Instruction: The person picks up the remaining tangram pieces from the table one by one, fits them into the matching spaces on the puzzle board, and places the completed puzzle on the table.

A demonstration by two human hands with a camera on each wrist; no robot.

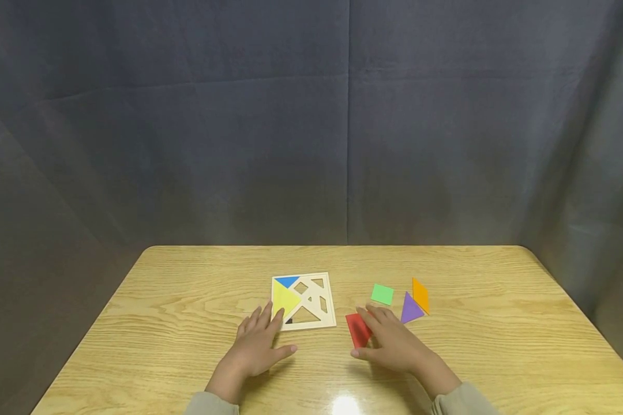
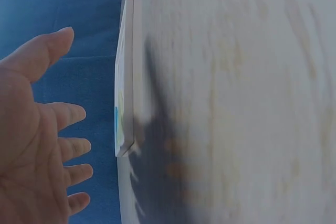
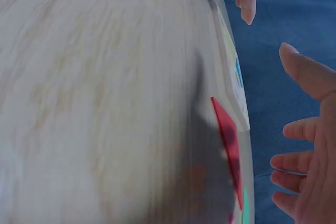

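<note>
A pale tangram board (image 1: 330,300) lies on the table with a yellow triangle (image 1: 284,298) and a blue triangle (image 1: 287,281) in its left side. My left hand (image 1: 255,344) hovers at the board's near left corner, fingers spread and holding nothing. Over a red piece (image 1: 358,330) to the right of the board is my right hand (image 1: 391,343), which covers part of it. The right wrist view shows a gap between the loosely extended fingers (image 3: 294,162) and the red piece.
Beyond the right hand lie a green piece (image 1: 382,294), a purple triangle (image 1: 411,309) and an orange parallelogram (image 1: 421,295). The board has several cut-out recesses, and a small black patch (image 1: 289,321) shows in one. A dark curtain (image 1: 270,161) hangs behind the wooden table (image 1: 187,300).
</note>
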